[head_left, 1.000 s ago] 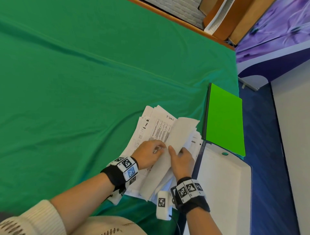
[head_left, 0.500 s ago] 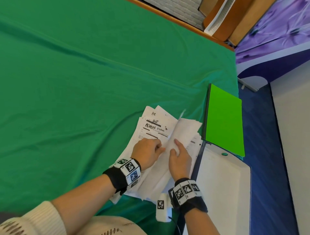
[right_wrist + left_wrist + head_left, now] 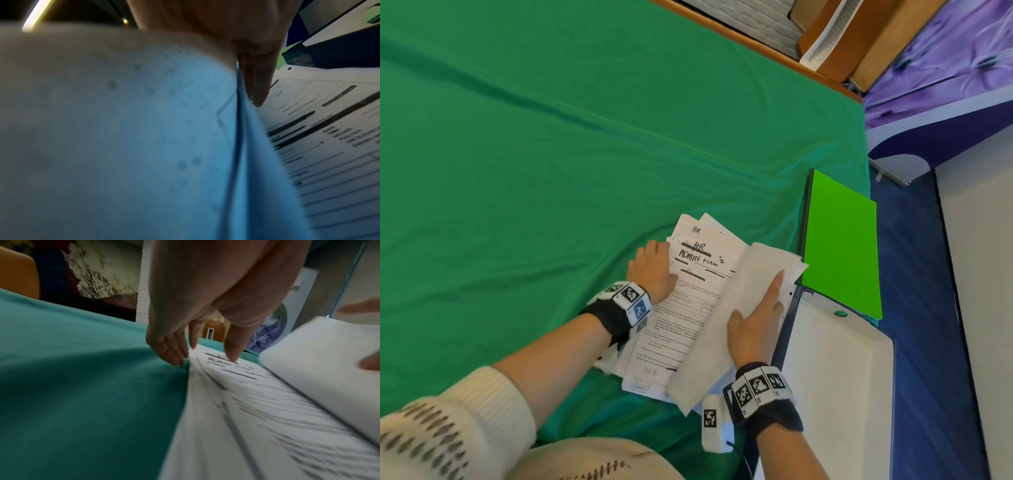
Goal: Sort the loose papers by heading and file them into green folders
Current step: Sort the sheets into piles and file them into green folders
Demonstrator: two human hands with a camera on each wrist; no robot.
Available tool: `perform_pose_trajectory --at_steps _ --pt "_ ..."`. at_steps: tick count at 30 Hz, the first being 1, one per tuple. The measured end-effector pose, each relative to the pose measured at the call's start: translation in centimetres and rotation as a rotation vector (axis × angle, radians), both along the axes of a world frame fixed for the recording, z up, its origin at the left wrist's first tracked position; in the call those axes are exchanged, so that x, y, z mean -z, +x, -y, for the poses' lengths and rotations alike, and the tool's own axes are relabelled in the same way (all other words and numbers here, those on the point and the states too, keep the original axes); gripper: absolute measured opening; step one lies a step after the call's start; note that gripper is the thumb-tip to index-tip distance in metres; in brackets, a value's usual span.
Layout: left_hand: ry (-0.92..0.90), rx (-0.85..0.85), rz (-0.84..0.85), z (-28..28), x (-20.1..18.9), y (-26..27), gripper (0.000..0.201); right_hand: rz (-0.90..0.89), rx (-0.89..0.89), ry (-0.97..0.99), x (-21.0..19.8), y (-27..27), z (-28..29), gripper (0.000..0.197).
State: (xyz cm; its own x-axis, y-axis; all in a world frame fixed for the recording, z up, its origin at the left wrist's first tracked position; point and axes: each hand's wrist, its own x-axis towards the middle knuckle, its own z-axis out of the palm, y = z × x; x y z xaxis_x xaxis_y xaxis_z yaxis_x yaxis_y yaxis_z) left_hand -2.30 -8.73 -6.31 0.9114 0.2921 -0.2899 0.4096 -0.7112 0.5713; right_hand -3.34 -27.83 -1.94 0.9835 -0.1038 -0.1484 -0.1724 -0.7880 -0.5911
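Note:
A pile of loose papers (image 3: 688,301) lies on the green cloth; its top sheet (image 3: 236,386) is headed "HR ADMIN FORM". My left hand (image 3: 650,270) rests at the pile's left edge, fingers straight, tips on cloth and paper (image 3: 205,296). My right hand (image 3: 755,322) lies flat with index finger stretched out on several turned-over sheets (image 3: 726,329), blank side up. In the right wrist view straight fingers (image 3: 257,84) run beside those sheets (image 3: 123,129) onto a printed form (image 3: 329,146). A closed green folder (image 3: 839,246) lies right of the pile, and an open folder (image 3: 835,377) shows its white inside.
The green cloth (image 3: 551,171) covers the table far to the left and back. The table's right edge runs just past the folders, with blue floor (image 3: 928,342) below. Wooden furniture (image 3: 859,41) stands at the back right. The open folder's dark edge (image 3: 339,48) borders the papers.
The sheets were flipped over to the right, baring the "HR ADMIN FORM" page. My left hand slid up to the pile's left edge. My right hand moved right and flattened on the turned sheets.

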Motion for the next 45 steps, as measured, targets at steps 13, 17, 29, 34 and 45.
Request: perform_pose_trajectory --at_steps 13,17,29,34,45 --pt "0.218 0.316 0.149 -2.7 -2.6 6.6 0.012 -0.092 -0.157 0.056 -0.5 1.9 1.2 0.075" --pt "0.160 0.312 0.225 -2.5 -3.2 6.4 0.009 -0.092 -0.224 0.038 -0.8 2.3 1.7 0.062" --pt "0.159 0.272 0.280 -2.0 -0.6 0.4 0.040 -0.027 -0.172 -0.148 -0.7 2.0 1.2 0.027" --pt "0.122 0.351 0.295 -2.3 -1.2 0.6 0.053 -0.058 -0.196 -0.182 -0.5 1.7 0.4 0.030" --pt "-0.309 0.103 0.244 -2.4 -2.8 1.3 0.016 -0.048 -0.205 -0.181 -0.3 1.3 0.2 0.026"
